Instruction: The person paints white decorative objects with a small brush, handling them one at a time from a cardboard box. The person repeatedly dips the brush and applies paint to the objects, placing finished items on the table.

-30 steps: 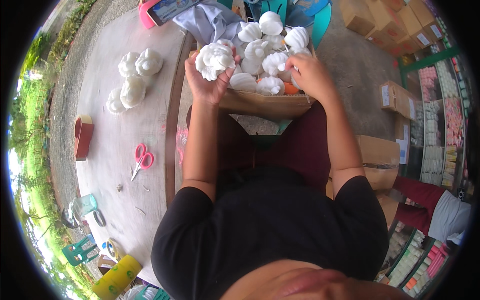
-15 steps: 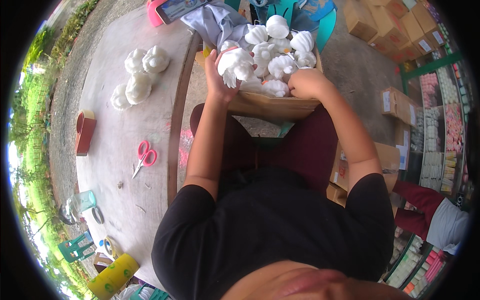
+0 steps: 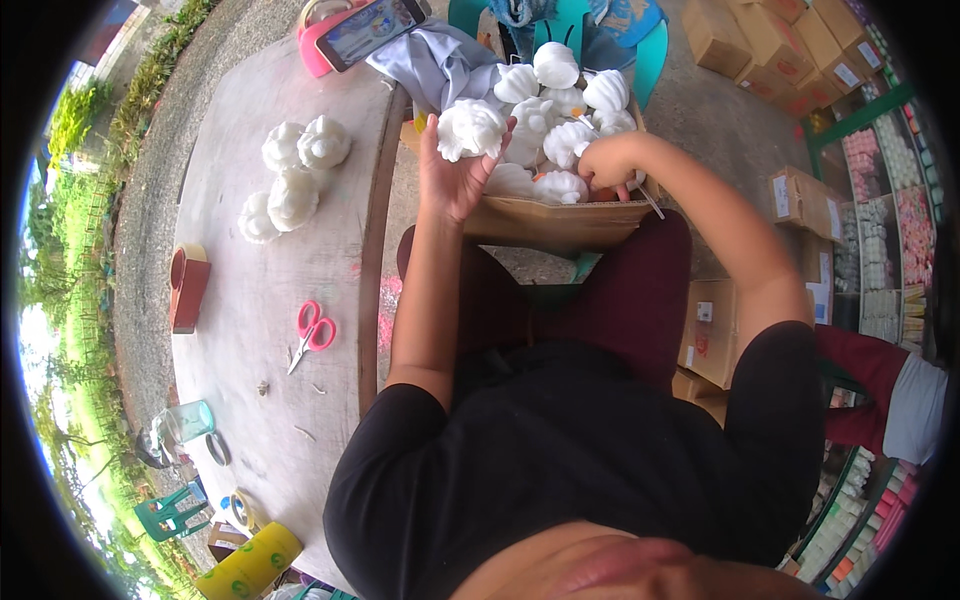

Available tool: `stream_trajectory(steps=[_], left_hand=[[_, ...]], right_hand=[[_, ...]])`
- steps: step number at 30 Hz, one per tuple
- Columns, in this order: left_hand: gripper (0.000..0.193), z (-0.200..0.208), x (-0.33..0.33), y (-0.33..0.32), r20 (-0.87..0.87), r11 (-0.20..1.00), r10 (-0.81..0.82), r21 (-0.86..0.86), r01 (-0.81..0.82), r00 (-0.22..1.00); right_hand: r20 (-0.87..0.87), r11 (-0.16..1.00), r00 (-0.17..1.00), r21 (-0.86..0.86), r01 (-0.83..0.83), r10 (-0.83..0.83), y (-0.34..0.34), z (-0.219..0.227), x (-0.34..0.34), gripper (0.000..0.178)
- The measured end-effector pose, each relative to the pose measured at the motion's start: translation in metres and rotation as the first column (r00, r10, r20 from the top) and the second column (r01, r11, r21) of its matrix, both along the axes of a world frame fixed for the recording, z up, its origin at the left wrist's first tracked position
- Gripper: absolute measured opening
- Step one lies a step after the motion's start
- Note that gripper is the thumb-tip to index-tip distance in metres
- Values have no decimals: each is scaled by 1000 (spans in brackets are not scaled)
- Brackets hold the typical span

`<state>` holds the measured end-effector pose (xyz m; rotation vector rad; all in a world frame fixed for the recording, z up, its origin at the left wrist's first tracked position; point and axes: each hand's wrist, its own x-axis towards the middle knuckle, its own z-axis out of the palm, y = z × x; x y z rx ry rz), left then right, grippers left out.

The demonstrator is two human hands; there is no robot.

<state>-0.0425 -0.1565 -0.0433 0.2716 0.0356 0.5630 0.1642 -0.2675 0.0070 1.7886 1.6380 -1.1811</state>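
Note:
My left hand (image 3: 455, 185) is raised at the near left corner of a cardboard box, its fingers around a white molded candle (image 3: 472, 130) with a lumpy, ribbed surface. Over the box's near right part, my right hand (image 3: 612, 162) is closed on a slim pale stick-like tool (image 3: 650, 198), whose end sticks out toward the box's edge. The cardboard box (image 3: 560, 222) holds several more white candles (image 3: 555, 66), some pumpkin-shaped with wicks showing. Something orange lies under my right fingers, mostly hidden.
On the wooden table (image 3: 250, 370) at left are a group of white candles (image 3: 294, 198), pink-handled scissors (image 3: 312, 335), a tape dispenser (image 3: 188, 288) and a yellow roll (image 3: 250, 562). A phone (image 3: 370, 35) and grey cloth (image 3: 440, 65) lie beyond. Cartons (image 3: 710, 330) and a person (image 3: 870, 385) are at right.
My left hand has turned the white candle so that another side faces up. My right hand has shifted slightly, and the pale stick now shows below it. The whole view has moved a little.

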Motion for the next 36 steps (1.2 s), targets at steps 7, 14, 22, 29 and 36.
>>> stream_trajectory(steps=[7,14,22,29,36], left_hand=[[53,2,5,-3,-156,988,130,102,-115,979],[51,-2,1,-7,-183,986,142,113,-123,973],[61,-1,3,-9,-206,965,197,212,-153,959],[64,1,5,-11,-263,947,261,258,-192,929],[66,4,9,-9,-295,949,243,271,-163,924]], right_hand=[[8,999,999,-4,36,-36,2,-4,-5,22],[140,991,985,69,-115,105,3,-17,-12,21],[66,976,997,214,35,-50,-4,7,2,22],[11,927,985,340,159,-173,-37,23,13,23],[-191,746,948,585,318,-255,-88,39,2,25]])
